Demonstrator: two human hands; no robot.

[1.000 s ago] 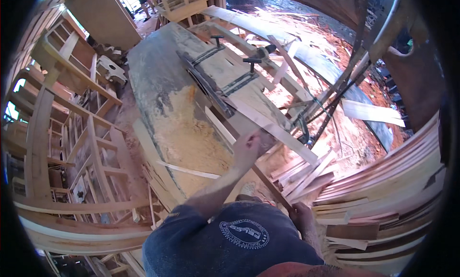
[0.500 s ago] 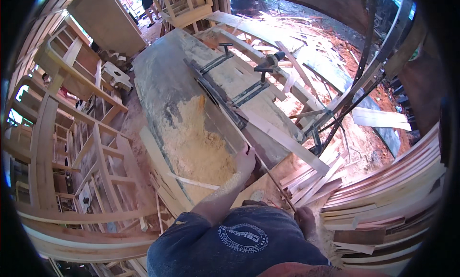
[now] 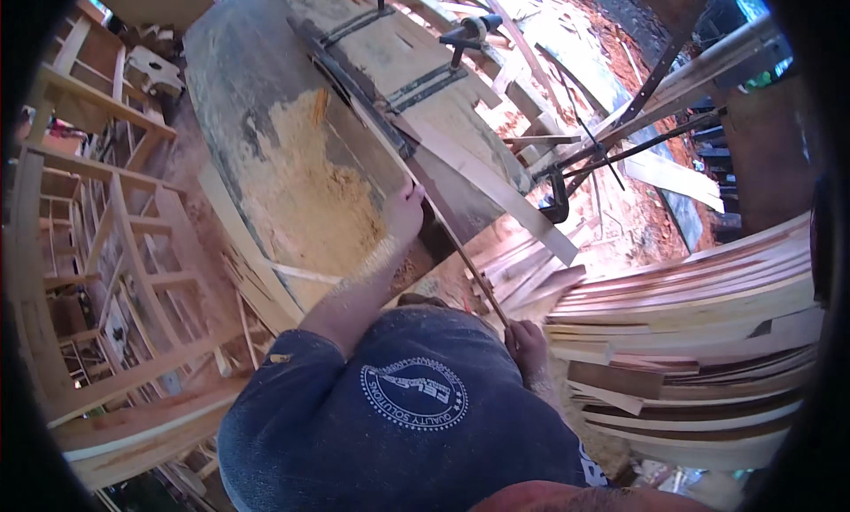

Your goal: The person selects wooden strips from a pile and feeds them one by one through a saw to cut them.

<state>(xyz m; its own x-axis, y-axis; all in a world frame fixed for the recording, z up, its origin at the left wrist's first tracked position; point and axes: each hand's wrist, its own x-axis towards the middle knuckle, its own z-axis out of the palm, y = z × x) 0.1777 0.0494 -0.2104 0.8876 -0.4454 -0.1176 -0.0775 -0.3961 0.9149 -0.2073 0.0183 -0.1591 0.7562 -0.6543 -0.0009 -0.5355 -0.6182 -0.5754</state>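
A long, thin wooden strip (image 3: 472,275) runs from the saw-bench-like table toward my right side. My left hand (image 3: 406,211) bends its fingers over the strip, on the table near a dark straight guide bar (image 3: 359,96). Close to my body, my right hand (image 3: 529,345) grips the strip's near end. Sawdust (image 3: 305,197) is heaped on the metal tabletop (image 3: 232,47) to the left of the strip. Beside the guide lies a wider pale board (image 3: 496,189), which sticks out past the table. Any blade is hidden from view.
Clamps (image 3: 429,87) with dark handles cross the table on the right. Stacked planks (image 3: 691,308) fill the right side, and wooden frames (image 3: 146,264) stand on the left. A metal post (image 3: 655,100) leans at the upper right. Offcuts (image 3: 531,273) lie beyond the table's near edge.
The view has shifted, so the table and hands sit further left and higher in the picture. Both hands stay on the strip; its movement along the guide is hard to tell.
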